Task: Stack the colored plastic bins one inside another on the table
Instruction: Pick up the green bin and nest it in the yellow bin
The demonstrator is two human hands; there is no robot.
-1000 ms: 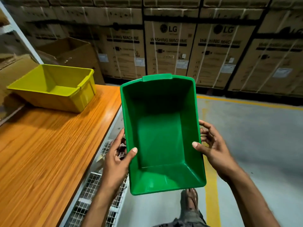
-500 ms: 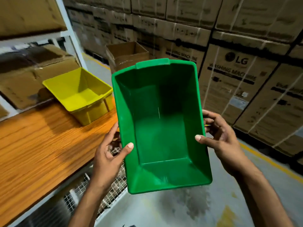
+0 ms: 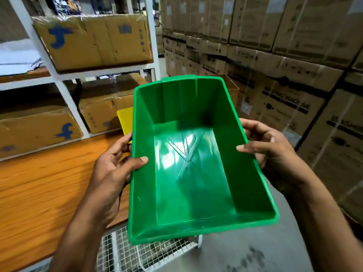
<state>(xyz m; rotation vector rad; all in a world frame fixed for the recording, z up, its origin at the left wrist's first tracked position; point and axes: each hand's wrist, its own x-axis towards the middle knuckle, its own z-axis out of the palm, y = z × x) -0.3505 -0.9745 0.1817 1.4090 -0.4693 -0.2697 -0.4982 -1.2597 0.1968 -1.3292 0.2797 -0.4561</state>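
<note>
You hold the green bin (image 3: 193, 169) up in the air, open side facing you, in the middle of your view. Your left hand (image 3: 115, 169) grips its rim at 9 o'clock, thumb inside, fingers wrapped around the outside. Your right hand (image 3: 269, 148) grips the rim at 3 o'clock the same way. A bit of the yellow bin (image 3: 125, 120) peeks out behind the green one at 10 o'clock, over the table (image 3: 39, 183). Brown boxes (image 3: 94, 40) sit on shelves at 11 o'clock. A wire rack (image 3: 125, 254) is at 6 o'clock.
</note>
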